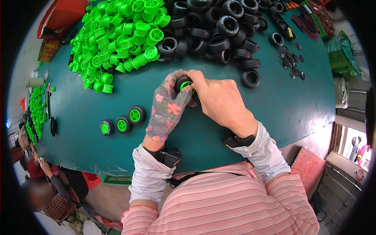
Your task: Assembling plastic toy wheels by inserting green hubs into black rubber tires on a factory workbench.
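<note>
My left hand (166, 106), in a grey flowered glove with bare fingertips, is closed round a small black tyre (180, 81). A green wheel rim (185, 84) shows in the middle of that tyre. My right hand (222, 100), bare, grips the same wheel from the other side, with thumb and forefinger at its edge; its other fingers are curled in. How far the rim sits inside the tyre is partly hidden by my fingers. Left of my gloved hand, three black wheels with green rims (134, 114) stand in a slanting row on the green table (211, 145).
A heap of green rims (117, 39) lies at the far left, beside a heap of black tyres (219, 35). One loose tyre (250, 78) and several black discs (290, 58) lie to the right. Another person (58, 190) works at the table's left end, near more green parts (36, 113).
</note>
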A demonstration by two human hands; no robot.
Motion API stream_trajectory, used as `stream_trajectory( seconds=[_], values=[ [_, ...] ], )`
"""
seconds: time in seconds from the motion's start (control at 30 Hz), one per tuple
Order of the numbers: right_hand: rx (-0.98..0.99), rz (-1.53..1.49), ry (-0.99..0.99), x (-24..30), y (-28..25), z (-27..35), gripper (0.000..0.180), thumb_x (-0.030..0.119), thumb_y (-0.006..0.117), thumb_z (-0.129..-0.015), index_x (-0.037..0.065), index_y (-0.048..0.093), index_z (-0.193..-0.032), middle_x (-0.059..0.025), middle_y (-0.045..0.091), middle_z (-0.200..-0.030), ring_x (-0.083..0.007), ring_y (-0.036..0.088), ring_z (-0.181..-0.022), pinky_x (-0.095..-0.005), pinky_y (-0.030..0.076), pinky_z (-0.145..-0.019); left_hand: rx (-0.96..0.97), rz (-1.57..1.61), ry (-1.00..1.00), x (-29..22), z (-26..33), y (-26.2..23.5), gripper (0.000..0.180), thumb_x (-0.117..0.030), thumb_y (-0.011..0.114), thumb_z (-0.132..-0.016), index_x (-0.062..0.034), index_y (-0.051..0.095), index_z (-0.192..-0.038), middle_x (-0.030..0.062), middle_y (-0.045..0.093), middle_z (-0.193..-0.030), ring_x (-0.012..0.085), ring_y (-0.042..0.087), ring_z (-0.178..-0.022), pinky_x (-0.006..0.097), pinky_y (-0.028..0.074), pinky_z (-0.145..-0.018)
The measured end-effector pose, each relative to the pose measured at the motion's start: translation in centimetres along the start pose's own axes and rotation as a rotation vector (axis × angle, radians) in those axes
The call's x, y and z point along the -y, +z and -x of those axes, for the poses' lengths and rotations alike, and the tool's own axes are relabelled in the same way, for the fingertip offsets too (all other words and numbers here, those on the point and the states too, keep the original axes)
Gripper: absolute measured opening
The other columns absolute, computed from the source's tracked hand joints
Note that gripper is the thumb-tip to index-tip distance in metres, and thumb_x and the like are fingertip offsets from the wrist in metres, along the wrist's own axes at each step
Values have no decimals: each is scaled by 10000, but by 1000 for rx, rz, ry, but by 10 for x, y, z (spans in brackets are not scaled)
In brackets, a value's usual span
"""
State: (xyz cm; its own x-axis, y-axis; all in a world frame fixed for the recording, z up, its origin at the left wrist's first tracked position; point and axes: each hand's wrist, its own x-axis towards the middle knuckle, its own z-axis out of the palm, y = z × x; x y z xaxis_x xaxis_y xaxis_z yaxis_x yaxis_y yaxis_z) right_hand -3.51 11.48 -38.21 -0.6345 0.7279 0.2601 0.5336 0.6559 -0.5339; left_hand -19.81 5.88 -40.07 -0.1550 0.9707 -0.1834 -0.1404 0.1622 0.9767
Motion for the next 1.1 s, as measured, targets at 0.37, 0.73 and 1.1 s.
stream_trajectory(
  seconds=[0.37,0.73,1.1],
  values=[
    [-43,-167,74,1,10,9,252,93,591,-976,81,527,-1220,-129,664,-704,-363,649,-641,-466,458,-557,-57,86,-2,0,5,0,380,-38,631,-976,19,519,-1335,85,630,-1116,145,660,-952,278,614,-740],
    [-67,-125,164,11,14,6,213,102,596,-952,40,508,-1135,-164,635,-643,-375,656,-620,-481,480,-541,-67,-49,76,3,7,9,379,-22,623,-972,12,529,-1338,61,655,-1107,109,648,-902,242,559,-784],
    [86,186,-185,5,-4,3,364,28,655,-790,-40,511,-1117,-95,668,-732,-266,694,-661,-397,526,-558,228,-247,-91,-16,1,-12,393,-75,636,-982,-29,533,-1358,77,656,-1115,112,625,-845,252,539,-750]
  ],
)
